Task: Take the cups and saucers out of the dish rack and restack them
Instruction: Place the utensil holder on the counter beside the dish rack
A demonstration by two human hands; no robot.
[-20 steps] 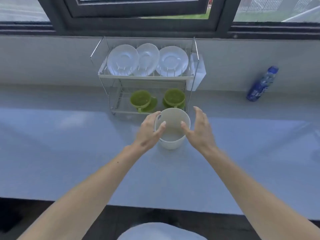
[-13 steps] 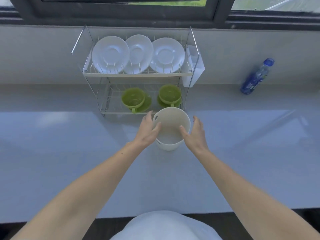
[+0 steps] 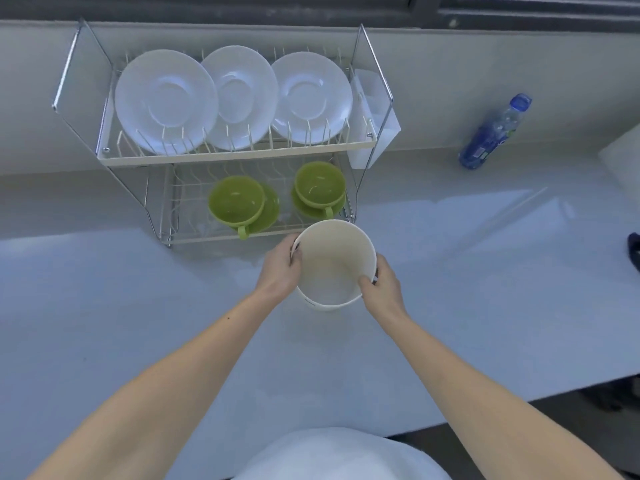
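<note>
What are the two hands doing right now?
Left hand: closed on the white bucket rim.
Right hand: closed on the opposite rim.

Both hands, left hand (image 3: 279, 266), right hand (image 3: 382, 284), clasping white tub (image 3: 332, 271), dish rack (image 3: 221, 157) behind

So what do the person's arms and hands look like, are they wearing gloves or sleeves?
No gloves and no sleeves: the left hand and right hand are bare, and both forearms are bare as far as the picture shows. I see no watch, rings or bracelets. The left forearm has one small dark dot.
</note>
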